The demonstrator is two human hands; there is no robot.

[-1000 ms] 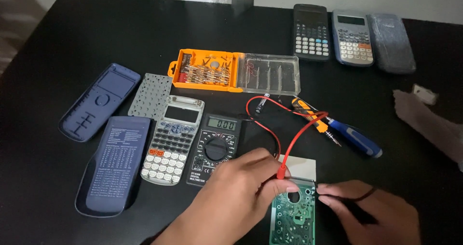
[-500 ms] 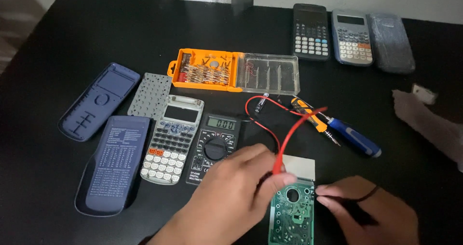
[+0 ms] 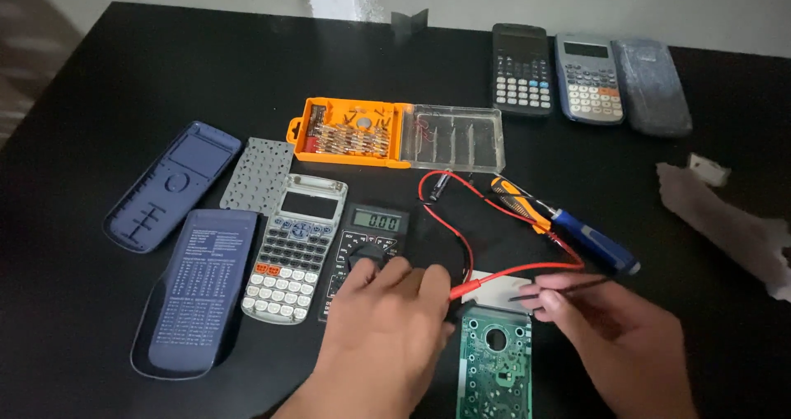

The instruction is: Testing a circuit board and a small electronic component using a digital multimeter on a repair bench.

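Note:
My left hand (image 3: 383, 328) grips a red multimeter probe (image 3: 470, 287) just above the top edge of a green circuit board (image 3: 494, 369), its knuckles partly covering a black multimeter (image 3: 371, 234). My right hand (image 3: 614, 328) pinches a thin black probe (image 3: 560, 290) to the right of the board. Red leads (image 3: 461, 221) loop back toward the meter.
A grey calculator front (image 3: 292, 246), a blue slide cover (image 3: 198, 291), a blue back shell (image 3: 169, 184) and a grey keypad mat (image 3: 257, 176) lie left. An orange bit case (image 3: 354, 135) with clear lid, a blue-handled screwdriver (image 3: 577, 234), three calculators (image 3: 589, 77) and crumpled tissue (image 3: 725, 221) lie behind and right.
Both hands have lifted their probes off the green circuit board toward its top edge. My left hand has shifted left, over the lower part of the multimeter.

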